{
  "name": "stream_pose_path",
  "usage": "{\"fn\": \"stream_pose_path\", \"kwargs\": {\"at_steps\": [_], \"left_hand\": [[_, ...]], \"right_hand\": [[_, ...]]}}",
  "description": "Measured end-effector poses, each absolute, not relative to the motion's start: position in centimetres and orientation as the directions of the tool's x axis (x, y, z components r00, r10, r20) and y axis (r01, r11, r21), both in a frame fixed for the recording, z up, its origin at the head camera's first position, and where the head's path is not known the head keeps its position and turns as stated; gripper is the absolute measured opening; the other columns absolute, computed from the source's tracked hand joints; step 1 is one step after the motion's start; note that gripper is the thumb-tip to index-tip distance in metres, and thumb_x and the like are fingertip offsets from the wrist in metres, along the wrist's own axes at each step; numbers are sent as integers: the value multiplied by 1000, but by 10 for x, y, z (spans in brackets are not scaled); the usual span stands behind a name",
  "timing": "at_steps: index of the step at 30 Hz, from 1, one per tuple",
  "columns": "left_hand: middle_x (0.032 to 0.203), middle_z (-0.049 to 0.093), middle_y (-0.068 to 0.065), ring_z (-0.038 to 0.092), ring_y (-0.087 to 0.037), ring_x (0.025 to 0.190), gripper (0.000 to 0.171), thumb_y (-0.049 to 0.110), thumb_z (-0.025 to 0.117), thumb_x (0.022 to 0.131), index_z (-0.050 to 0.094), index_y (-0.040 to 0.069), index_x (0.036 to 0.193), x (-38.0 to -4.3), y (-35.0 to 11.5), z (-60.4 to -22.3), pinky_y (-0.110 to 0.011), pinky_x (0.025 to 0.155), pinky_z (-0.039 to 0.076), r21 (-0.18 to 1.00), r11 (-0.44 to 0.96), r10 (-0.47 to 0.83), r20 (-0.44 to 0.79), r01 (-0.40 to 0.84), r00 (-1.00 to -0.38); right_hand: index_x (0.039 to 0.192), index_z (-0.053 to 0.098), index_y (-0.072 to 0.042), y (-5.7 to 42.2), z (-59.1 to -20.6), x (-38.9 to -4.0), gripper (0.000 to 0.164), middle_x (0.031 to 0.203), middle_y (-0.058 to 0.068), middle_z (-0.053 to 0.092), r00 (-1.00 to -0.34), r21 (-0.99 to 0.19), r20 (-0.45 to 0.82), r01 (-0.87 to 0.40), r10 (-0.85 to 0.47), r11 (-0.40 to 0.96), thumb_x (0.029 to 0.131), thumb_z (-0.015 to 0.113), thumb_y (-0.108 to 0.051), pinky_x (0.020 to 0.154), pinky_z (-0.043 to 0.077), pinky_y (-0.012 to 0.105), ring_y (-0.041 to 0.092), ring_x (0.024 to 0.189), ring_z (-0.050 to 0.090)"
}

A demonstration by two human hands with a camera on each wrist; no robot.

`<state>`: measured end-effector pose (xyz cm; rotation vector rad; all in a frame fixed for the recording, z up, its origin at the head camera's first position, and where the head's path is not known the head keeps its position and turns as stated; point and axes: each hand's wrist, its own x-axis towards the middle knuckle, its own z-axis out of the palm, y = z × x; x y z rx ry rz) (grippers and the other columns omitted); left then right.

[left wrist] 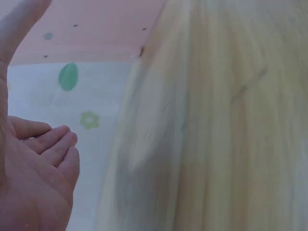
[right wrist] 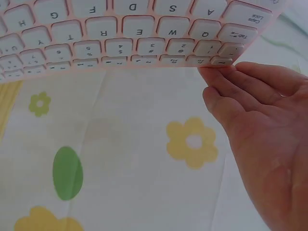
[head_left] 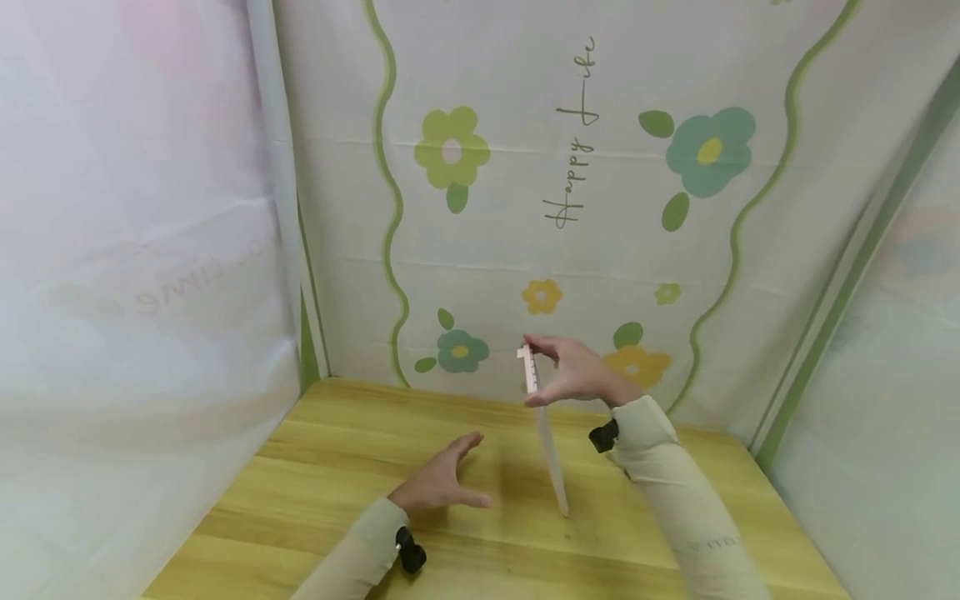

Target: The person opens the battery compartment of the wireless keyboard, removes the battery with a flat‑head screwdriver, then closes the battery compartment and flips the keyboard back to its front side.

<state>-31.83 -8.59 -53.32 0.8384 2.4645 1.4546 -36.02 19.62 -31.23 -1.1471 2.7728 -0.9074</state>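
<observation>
A white keyboard [head_left: 552, 463] with a pink edge is seen almost edge-on in the head view, tilted steeply over the wooden table. My right hand [head_left: 577, 372] grips its upper end, fingers at the far corner and thumb at the near one. In the right wrist view, rows of white keys [right wrist: 120, 31] run across the top, and fingers of the right hand [right wrist: 264, 110] meet the corner beside the Esc key. My left hand [head_left: 442, 482] is to the left of the keyboard, fingers and thumb spread, holding nothing. The left wrist view shows a pink dotted surface [left wrist: 91, 26] beyond that hand.
The wooden table [head_left: 300, 500] spreads beneath both hands. Behind it hangs a white curtain [head_left: 510, 225] printed with flowers and lettering. Pale curtains also close off the left side [head_left: 135, 333] and the right side [head_left: 892, 375]. Each wrist wears a small black device [head_left: 409, 550].
</observation>
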Motion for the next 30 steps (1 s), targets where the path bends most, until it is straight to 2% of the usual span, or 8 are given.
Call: {"fn": "stream_pose_path", "kwargs": {"at_steps": [6,11,14,17,21,25,30], "left_hand": [[176,26,-7,31,-36,160,122,49,91,81,16,14,170,-323,-53,-537,-59,128,32,798,445,583,86,407,-808],[175,24,-14,29,-35,161,129,54,91,77,14,7,170,-331,-21,-540,-57,127,33,754,508,609,27,417,-793],[175,22,-17,28,-35,161,133,54,92,76,12,3,169,-336,0,-542,-55,128,33,735,529,621,6,425,-784],[175,19,-19,26,-37,162,134,53,93,76,11,0,168,-340,17,-540,-55,129,32,733,524,637,0,433,-770],[176,17,-20,25,-39,162,132,48,93,77,11,1,168,-348,31,-538,-58,128,33,762,492,655,-6,421,-756],[175,22,-15,29,-35,160,129,47,94,77,15,6,169,-357,37,-541,-56,127,35,760,485,665,0,432,-747],[173,30,-10,33,-31,159,127,46,96,74,20,6,168,-368,40,-546,-51,129,34,725,486,686,29,488,-727]], "right_hand": [[165,28,0,238,-314,-359,111,169,19,38,-771,-613,266,-599,-579,515,80,94,-27,126,33,60,42,154,41],[166,29,-3,268,-321,-357,104,172,18,31,-817,-688,289,-540,-499,486,84,91,-22,127,31,55,42,157,34],[166,28,-5,284,-327,-356,102,173,17,29,-848,-738,286,-491,-445,462,87,89,-20,127,31,49,41,159,31],[167,26,-5,300,-331,-354,99,174,18,27,-867,-783,286,-456,-407,423,89,86,-16,126,34,32,40,160,28],[166,24,0,314,-336,-352,96,172,22,30,-870,-813,310,-451,-383,368,91,83,-10,117,38,12,43,159,29],[166,24,2,324,-341,-349,97,170,25,32,-879,-843,316,-432,-357,319,90,83,-6,113,40,10,44,158,29],[165,24,4,335,-344,-344,97,170,28,30,-885,-850,315,-424,-342,313,89,84,-5,112,43,11,46,157,29]]}}
